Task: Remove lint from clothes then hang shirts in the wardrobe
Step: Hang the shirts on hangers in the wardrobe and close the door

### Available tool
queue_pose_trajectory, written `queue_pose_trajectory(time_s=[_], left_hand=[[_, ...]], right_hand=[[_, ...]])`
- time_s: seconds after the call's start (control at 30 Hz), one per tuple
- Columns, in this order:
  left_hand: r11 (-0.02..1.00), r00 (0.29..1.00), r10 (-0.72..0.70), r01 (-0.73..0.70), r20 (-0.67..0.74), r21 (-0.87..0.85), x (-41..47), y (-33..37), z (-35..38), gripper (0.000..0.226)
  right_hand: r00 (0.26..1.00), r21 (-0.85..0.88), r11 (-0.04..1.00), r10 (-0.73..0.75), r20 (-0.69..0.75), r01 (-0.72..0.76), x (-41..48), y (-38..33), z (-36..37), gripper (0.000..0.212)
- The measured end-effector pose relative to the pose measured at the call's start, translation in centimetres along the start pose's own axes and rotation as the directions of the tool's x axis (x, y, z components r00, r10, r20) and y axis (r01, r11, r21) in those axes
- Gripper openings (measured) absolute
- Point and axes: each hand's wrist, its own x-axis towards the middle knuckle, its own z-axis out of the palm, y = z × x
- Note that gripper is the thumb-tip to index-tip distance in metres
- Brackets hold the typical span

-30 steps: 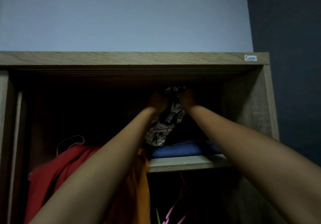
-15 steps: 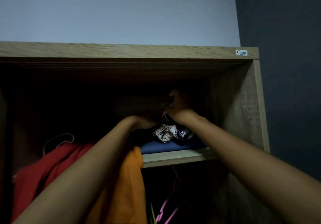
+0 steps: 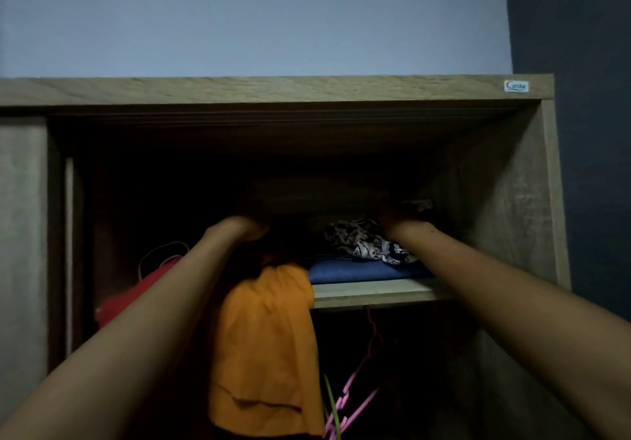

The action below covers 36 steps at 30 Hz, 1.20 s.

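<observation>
Both my arms reach up into the dark top of the open wooden wardrobe [image 3: 512,221]. A black-and-white patterned cloth [image 3: 362,241] lies crumpled on a folded blue cloth [image 3: 362,270] on the shelf [image 3: 375,292]. My right hand [image 3: 396,219] is just right of and above the patterned cloth, with a scrap of light fabric [image 3: 420,204] beside its fingers. My left hand [image 3: 251,231] is further left, above an orange shirt [image 3: 266,347] that hangs below. The fingers of both hands are lost in shadow.
A red garment [image 3: 136,298] on a hanger hangs at the left. Pink hangers [image 3: 351,402] and a green one sit under the shelf. A sliding door panel [image 3: 22,234] covers the left side. A dark wall [image 3: 594,132] stands to the right.
The patterned cloth went from up between my hands down onto the blue pile. My hands have spread apart, the left one leftward and the right one rightward.
</observation>
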Motion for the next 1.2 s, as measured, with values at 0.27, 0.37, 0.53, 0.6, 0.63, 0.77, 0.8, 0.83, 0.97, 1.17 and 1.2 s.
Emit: queue_pose_trajectory(time_s=[0.27, 0.37, 0.53, 0.6, 0.63, 0.77, 0.8, 0.83, 0.97, 1.17, 1.2], left_hand=[[0.990, 0.987, 0.026, -0.047, 0.160, 0.132, -4.6, -0.8, 3.6, 0.032], [0.995, 0.994, 0.097, -0.095, -0.057, 0.040, -5.5, 0.4, 2.5, 0.032], [0.872, 0.912, 0.242, -0.354, -0.332, -0.337, -8.5, 3.2, -2.4, 0.018], [0.808, 0.842, 0.360, -0.497, -0.402, -0.317, -10.9, 3.5, -3.6, 0.015], [0.783, 0.816, 0.415, -0.545, -0.402, -0.299, -12.1, 3.5, -3.9, 0.015], [0.715, 0.755, 0.600, -0.654, -0.265, -0.246, -16.2, 2.7, -3.8, 0.015], [0.718, 0.755, 0.618, -0.656, -0.220, -0.234, -16.9, 2.4, -3.6, 0.016], [0.724, 0.760, 0.626, -0.650, -0.178, -0.229, -17.4, 1.9, -3.5, 0.017], [0.741, 0.776, 0.595, -0.631, -0.211, -0.230, -18.5, -0.5, -3.6, 0.027], [0.683, 0.862, 0.353, -0.503, -0.363, -0.530, -18.9, -2.4, -5.6, 0.031], [0.699, 0.854, 0.366, -0.514, -0.369, -0.497, -19.3, -2.5, -5.8, 0.039]], right_hand=[[0.974, -0.163, 0.963, -0.224, -0.036, 0.215, -2.7, -5.1, 1.5, 0.036], [0.949, 0.078, 0.947, -0.308, -0.062, 0.312, -3.9, -6.8, 1.2, 0.021], [0.950, 0.411, 0.874, -0.307, 0.055, 0.258, -6.5, -9.2, 0.2, 0.044], [0.914, 0.493, 0.852, -0.326, 0.240, 0.175, -7.4, -9.7, 0.0, 0.050], [0.885, 0.539, 0.829, -0.357, 0.298, 0.153, -7.8, -9.8, 0.1, 0.047], [0.829, 0.512, 0.853, -0.356, 0.431, 0.100, -8.6, -10.3, 1.9, 0.042], [0.806, 0.469, 0.877, -0.354, 0.475, 0.109, -8.7, -10.5, 2.5, 0.048], [0.790, 0.433, 0.892, -0.356, 0.499, 0.129, -8.8, -10.7, 2.9, 0.048], [0.883, 0.608, 0.784, -0.369, 0.292, 0.127, -9.7, -11.3, 3.0, 0.008], [0.947, 0.864, 0.484, -0.321, 0.025, 0.141, -11.8, -10.6, -0.3, 0.019], [0.940, 0.877, 0.453, -0.340, 0.003, 0.161, -12.4, -10.3, -1.0, 0.019]])
